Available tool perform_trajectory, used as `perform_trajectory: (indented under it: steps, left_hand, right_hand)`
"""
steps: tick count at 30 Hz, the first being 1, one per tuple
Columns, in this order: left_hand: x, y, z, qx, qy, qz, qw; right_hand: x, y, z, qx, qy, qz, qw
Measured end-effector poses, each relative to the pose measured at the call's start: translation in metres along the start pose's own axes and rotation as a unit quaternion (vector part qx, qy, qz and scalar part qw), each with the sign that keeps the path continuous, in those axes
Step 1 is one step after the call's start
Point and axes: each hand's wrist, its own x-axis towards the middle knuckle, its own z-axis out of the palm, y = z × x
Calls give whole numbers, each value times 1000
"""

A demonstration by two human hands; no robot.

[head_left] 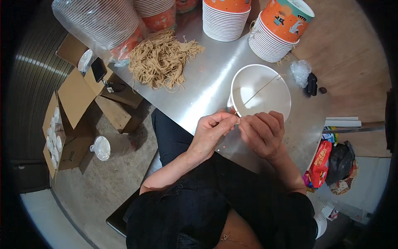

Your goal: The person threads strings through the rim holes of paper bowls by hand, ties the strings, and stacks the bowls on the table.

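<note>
A white paper bucket [277, 97] stands on the metal table before me, its open mouth facing up. A thin tan cord [262, 89] crosses that mouth from the far rim toward the near side. At the near rim, my left hand [212, 132] pinches the cord's end between thumb and fingers. Right beside it, with fingertips almost touching, my right hand [263, 132] is closed with its fingers curled around the same cord end. The exact spot where the cord meets the rim is hidden behind my fingers.
A tangled heap of tan cords [159, 62] lies at the table's far left. Behind stand stacks of orange-patterned buckets [226, 23], some in clear plastic [99, 27]. Crumpled plastic [300, 72] sits right of the bucket. Cardboard boxes [76, 97] stand on the floor at left.
</note>
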Motion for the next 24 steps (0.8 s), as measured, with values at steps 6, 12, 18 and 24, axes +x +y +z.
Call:
perform_trajectory:
  steps: [6, 12, 18, 24]
  left_hand:
    - [-1, 1, -1, -23, -9, -23, 999]
    - [4, -2, -1, -160, -29, -116, 980]
    - [5, -5, -2, -195, -60, -128, 971]
    - [4, -6, -3, -159, -46, -129, 978]
  right_hand:
    - [-1, 0, 4, -7, 31, 2, 1000]
    - [-4, -3, 6, 32, 57, 38, 997]
    - [-9, -7, 6, 38, 47, 48, 997]
    - [-9, -11, 5, 65, 40, 57, 995]
